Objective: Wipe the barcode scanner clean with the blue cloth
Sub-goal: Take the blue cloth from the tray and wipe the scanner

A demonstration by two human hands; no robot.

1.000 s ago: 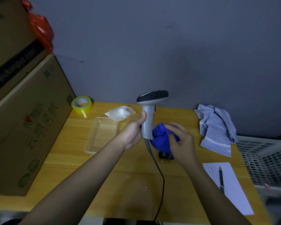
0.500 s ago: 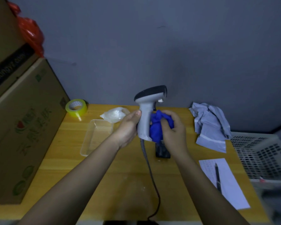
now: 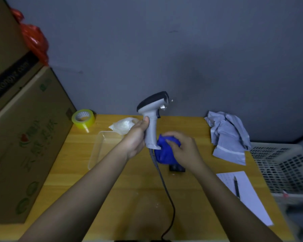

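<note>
A grey barcode scanner (image 3: 152, 117) with a black top stands upright above the wooden table (image 3: 122, 186), its head tilted up to the right. My left hand (image 3: 136, 137) grips its handle from the left. The bunched blue cloth (image 3: 164, 152) is held in my right hand (image 3: 182, 149) and presses against the bottom end of the handle on its right side. The scanner's dark cable (image 3: 166, 189) hangs from the handle and runs toward the table's near edge.
Cardboard boxes (image 3: 24, 137) line the left side. Yellow tape (image 3: 83, 118), a clear plastic tray (image 3: 101, 147) and a white bag (image 3: 123, 126) lie at the back left. Grey bags (image 3: 227, 137), paper with a pen (image 3: 241, 194) and a white basket (image 3: 287, 168) are on the right. A small black object (image 3: 177, 168) lies under my right hand.
My right hand has slid the blue cloth down the handle, from just under the scanner's head to its bottom end. The scanner's head has tilted upward.
</note>
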